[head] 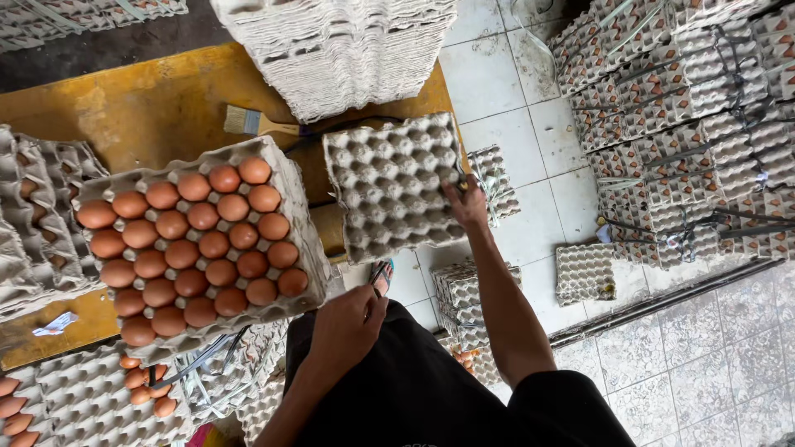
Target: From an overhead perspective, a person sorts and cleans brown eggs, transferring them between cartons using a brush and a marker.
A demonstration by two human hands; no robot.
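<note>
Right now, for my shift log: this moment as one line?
right hand: grips empty egg tray | left hand: near full egg tray, holding nothing visible

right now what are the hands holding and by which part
The right hand grips the empty egg tray by its right edge. The left hand holds nothing visible.

We see brown eggs (195, 248) in a grey tray (290, 186). The empty tray (393, 186) is grey with rows of round dimples. The table (141, 108) is yellow. The floor (513, 91) has white square tiles. The brush (248, 122) has pale bristles.
</note>
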